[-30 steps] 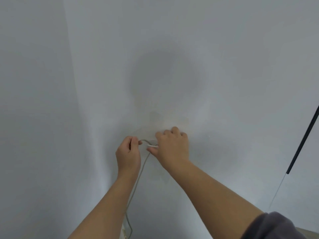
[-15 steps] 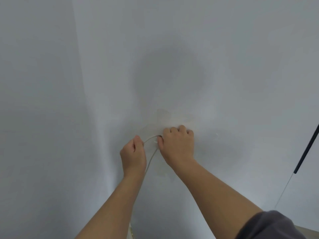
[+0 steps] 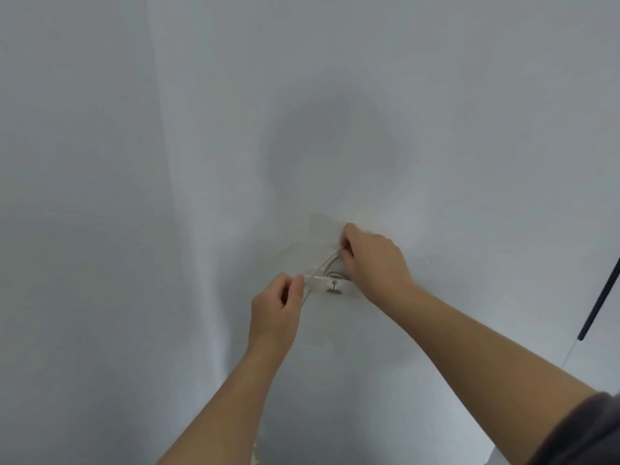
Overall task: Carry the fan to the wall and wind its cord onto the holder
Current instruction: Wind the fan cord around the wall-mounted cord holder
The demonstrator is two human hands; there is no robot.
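A small white cord holder (image 3: 333,284) is fixed to the white wall (image 3: 436,129), with a screw at its middle. A thin white cord (image 3: 321,266) runs slanting across the holder's left end. My left hand (image 3: 276,308) pinches the cord's lower part just left of the holder. My right hand (image 3: 372,258) pinches the cord's upper part above the holder, against the wall. A loop of cord shows behind the holder. The fan itself is out of view, apart from a pale sliver at the bottom edge (image 3: 255,456).
A wall corner (image 3: 174,196) runs down the left of the view. A dark thin rod (image 3: 600,300) slants along the right edge. A clear adhesive patch (image 3: 322,224) sits on the wall above the holder.
My right hand has lifted up and right off the holder, which now shows. The cord is drawn taut between both hands; my left hand has dropped slightly.
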